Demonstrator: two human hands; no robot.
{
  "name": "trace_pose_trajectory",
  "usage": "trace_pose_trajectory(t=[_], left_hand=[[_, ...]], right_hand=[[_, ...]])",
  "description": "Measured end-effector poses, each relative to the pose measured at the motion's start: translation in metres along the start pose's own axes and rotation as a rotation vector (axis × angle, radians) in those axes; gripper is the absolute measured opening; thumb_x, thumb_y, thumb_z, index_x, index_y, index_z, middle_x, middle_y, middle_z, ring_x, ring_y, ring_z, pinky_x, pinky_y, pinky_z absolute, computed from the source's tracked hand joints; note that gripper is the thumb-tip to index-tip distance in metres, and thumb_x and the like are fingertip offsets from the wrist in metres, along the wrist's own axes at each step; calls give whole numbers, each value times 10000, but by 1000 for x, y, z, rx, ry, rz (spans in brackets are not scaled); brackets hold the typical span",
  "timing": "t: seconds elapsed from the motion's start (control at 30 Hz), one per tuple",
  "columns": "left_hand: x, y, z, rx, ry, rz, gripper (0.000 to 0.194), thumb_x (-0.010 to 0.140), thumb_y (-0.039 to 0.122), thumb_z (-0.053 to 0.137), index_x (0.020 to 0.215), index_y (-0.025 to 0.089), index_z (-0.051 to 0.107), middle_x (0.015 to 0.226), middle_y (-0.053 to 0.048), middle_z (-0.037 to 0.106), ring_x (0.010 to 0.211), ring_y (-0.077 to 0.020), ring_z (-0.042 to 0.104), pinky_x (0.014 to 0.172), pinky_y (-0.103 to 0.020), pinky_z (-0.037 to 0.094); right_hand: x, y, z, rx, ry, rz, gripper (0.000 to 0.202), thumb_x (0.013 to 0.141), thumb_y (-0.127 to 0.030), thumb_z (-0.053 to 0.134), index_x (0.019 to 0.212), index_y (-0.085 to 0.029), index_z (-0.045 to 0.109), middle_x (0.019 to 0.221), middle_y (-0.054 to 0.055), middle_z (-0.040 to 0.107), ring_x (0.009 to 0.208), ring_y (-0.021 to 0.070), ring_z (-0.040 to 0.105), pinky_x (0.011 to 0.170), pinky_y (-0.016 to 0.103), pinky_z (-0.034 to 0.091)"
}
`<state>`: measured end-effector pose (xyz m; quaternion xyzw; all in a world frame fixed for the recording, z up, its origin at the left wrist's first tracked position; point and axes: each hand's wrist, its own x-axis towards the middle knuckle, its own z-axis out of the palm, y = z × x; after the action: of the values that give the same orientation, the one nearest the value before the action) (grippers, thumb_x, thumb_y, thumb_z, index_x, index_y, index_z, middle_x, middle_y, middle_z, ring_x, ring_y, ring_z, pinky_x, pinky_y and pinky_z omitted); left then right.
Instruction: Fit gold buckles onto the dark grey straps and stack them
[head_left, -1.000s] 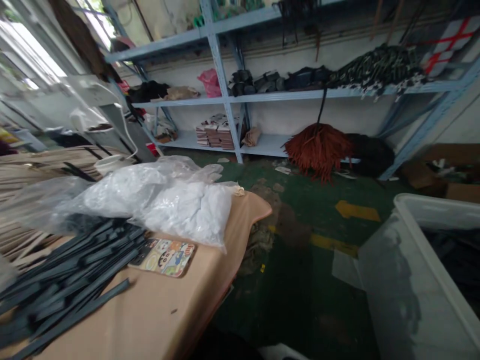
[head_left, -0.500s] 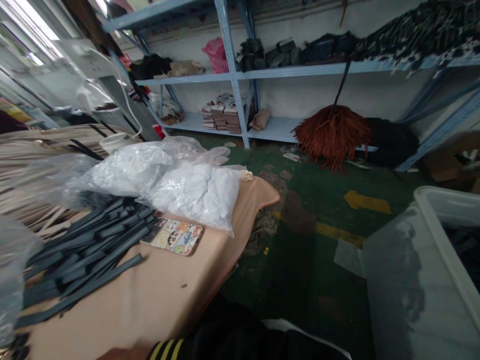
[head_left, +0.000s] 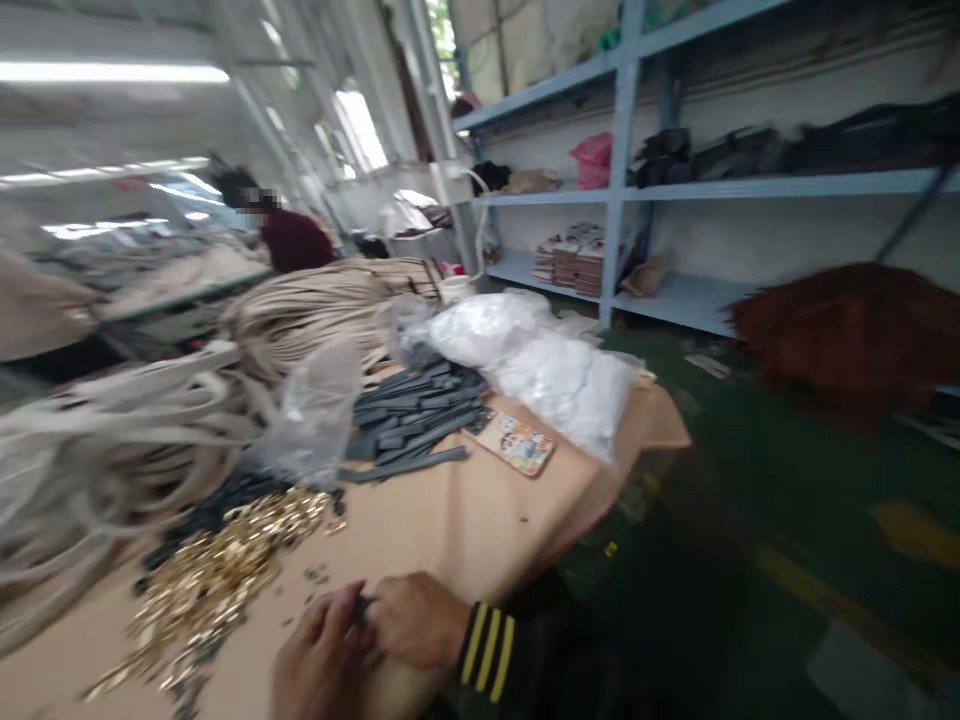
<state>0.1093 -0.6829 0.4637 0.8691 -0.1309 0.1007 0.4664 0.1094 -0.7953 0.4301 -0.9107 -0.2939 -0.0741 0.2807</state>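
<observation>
My left hand (head_left: 321, 650) and my right hand (head_left: 420, 618) meet at the table's near edge, fingers closed. Between the fingertips shows a small dark piece (head_left: 363, 608), too blurred to name. Left of the hands lies a heap of shiny gold-coloured metal fittings (head_left: 232, 560), with a few small dark bits (head_left: 316, 575) scattered beside it. Farther back, a pile of dark grey strips (head_left: 420, 410) lies next to a phone in a cartoon-print case (head_left: 517, 440).
Clear bags with white contents (head_left: 562, 380) and a clear plastic bag (head_left: 319, 410) rest on the tan-covered table (head_left: 420, 520). Beige straps (head_left: 330, 310) are bundled behind; pale bands (head_left: 112, 450) lie left. Blue shelving (head_left: 619, 200) stands beyond. Another person (head_left: 296, 240) is at the back left.
My view has swung left, bringing the gold-coloured fittings and both hands into sight. Earlier only a sleeve and part of one hand showed at the bottom edge. The white bin has left the view.
</observation>
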Motion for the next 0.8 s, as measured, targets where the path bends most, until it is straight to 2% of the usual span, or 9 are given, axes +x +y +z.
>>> trace_pose_trajectory(t=[0.03,0.07,0.13,0.2,0.27,0.33,0.43,0.6,0.8], left_hand=[[0,-6,-2,-54,25,-68,142,615,330,650,718,232,651,713,-27,609,697,-197,560,601,-281,456],[0,-11,-2,-134,57,-145,143,609,332,641,700,222,653,679,-31,603,666,-191,555,585,-277,451],[-1,-21,2,-298,141,-276,193,677,359,557,717,192,647,673,-38,596,637,-169,550,575,-266,447],[-4,-27,8,-717,254,-478,216,697,352,539,724,157,630,686,-38,588,646,-143,547,605,-252,446],[-8,-29,12,-998,336,-566,201,669,314,595,734,126,624,702,-32,584,660,-119,540,633,-228,438],[-13,-29,10,-1127,385,-585,221,637,290,645,760,107,627,696,-23,580,648,-101,528,622,-207,429],[-19,-29,2,-1188,413,-588,259,610,284,680,789,102,634,674,-12,579,609,-90,512,568,-194,415],[-20,-31,-10,-1338,450,-617,153,585,201,672,702,113,629,692,-8,584,635,-86,514,561,-177,403],[-19,-33,-8,-1473,471,-639,170,572,187,664,707,102,607,692,-21,575,572,-80,504,500,-177,393]], right_hand=[[0,-4,2,-2,58,130,158,706,-134,599,558,-148,545,631,30,616,592,148,556,454,210,387],[0,-8,4,4,80,148,128,752,-117,533,629,-133,563,666,55,615,591,157,551,477,228,392],[1,-15,9,30,101,138,221,829,-69,358,744,-98,560,728,101,604,618,167,550,521,253,397],[3,-22,13,170,153,227,268,862,-84,278,770,-114,528,686,71,583,602,152,540,535,242,388],[5,-29,15,327,185,309,260,874,-133,278,734,-149,496,640,33,557,582,137,523,539,227,375],[8,-34,17,423,178,342,252,869,-177,301,682,-170,468,611,14,534,574,132,506,549,223,369],[13,-40,19,473,137,378,270,865,-218,308,633,-180,442,579,9,510,559,134,489,547,226,367],[16,-49,24,503,126,404,266,865,-267,305,638,-192,422,580,7,498,557,142,479,541,234,365],[19,-46,28,577,85,404,303,875,-337,293,632,-199,408,521,-20,446,499,135,454,509,234,365]])
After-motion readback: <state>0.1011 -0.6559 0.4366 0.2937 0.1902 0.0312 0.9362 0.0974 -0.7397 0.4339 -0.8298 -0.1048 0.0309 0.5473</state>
